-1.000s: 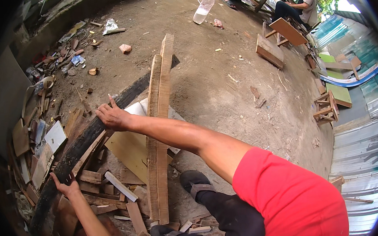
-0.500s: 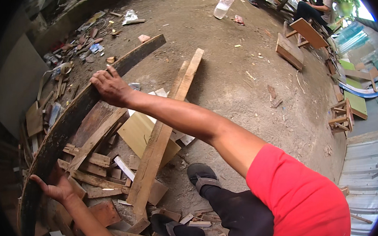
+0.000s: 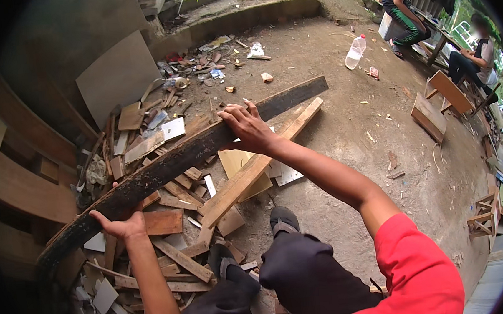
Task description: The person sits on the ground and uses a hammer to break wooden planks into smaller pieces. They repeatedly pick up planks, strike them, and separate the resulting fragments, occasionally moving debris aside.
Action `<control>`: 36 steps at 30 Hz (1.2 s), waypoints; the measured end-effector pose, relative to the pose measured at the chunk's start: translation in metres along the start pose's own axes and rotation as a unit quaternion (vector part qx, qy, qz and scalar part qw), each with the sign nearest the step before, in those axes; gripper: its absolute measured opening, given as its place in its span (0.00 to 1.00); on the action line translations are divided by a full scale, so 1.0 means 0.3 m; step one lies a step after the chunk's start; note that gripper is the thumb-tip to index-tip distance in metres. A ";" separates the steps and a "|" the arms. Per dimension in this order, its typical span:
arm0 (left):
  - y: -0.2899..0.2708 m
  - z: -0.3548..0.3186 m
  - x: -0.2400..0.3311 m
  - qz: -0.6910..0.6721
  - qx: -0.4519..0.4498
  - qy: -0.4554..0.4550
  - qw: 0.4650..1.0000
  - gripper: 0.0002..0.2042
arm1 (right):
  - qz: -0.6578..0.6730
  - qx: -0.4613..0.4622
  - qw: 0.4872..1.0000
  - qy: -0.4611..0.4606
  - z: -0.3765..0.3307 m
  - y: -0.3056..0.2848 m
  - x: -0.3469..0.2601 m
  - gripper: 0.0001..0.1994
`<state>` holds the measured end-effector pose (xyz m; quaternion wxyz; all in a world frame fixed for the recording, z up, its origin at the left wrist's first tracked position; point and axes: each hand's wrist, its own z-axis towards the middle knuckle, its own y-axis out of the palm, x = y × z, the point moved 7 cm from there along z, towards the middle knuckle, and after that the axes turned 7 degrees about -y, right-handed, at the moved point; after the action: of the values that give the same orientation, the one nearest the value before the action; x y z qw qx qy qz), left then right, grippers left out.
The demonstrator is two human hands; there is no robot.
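Both my hands hold a long dark weathered plank point(image 3: 175, 157) slantwise above a pile of scrap wood. My right hand point(image 3: 246, 125) is closed over its upper edge, toward the far right end. Lower down, my left hand point(image 3: 125, 225) grips the plank near its left part, thumb on the near face and the other fingers partly hidden behind it. Beneath the plank lies a long light-brown beam point(image 3: 253, 174), which rests across the pile beside a pale yellow board point(image 3: 244, 172).
Wood offcuts point(image 3: 180, 260) lie around my feet. Curved wooden panels point(image 3: 23, 181) lean at the left. A clear bottle point(image 3: 355, 52) with a red cap stands on the dirt ground. Two people sit at the far right, near a small tipped wooden stool point(image 3: 445, 97). Concrete steps point(image 3: 235, 19) rise behind.
My view has swung left and up, bringing the steps and leaning panels into sight. The plank now lies flatter across the view, still held in both hands.
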<state>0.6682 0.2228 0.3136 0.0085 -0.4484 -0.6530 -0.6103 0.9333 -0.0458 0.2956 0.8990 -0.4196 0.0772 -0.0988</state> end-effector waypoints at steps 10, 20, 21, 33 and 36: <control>0.077 -0.487 0.354 0.002 -0.043 0.102 0.994 0.54 | 0.002 -0.191 0.978 -0.081 -0.009 -0.473 -0.337 0.44; 0.050 -0.924 0.528 -0.065 -0.067 0.222 0.970 0.56 | 0.064 -0.183 0.974 -0.113 0.017 -0.666 -0.567 0.38; 0.044 -0.942 0.554 -0.083 -0.085 0.216 0.969 0.56 | 0.059 -0.138 0.978 -0.144 0.031 -0.676 -0.571 0.38; -0.299 -1.119 0.851 -0.024 0.114 0.210 0.971 0.45 | 0.093 0.037 0.973 -0.209 0.108 -0.488 -0.896 0.29; -0.483 -1.091 0.903 -0.111 0.154 0.230 0.954 0.31 | 0.101 0.050 0.964 -0.240 0.144 -0.496 -0.985 0.25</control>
<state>0.2444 0.1365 0.4340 0.1599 -0.2138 -0.7646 -0.5866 0.6398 -0.0358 0.4541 0.9164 -0.3754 -0.1039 0.0924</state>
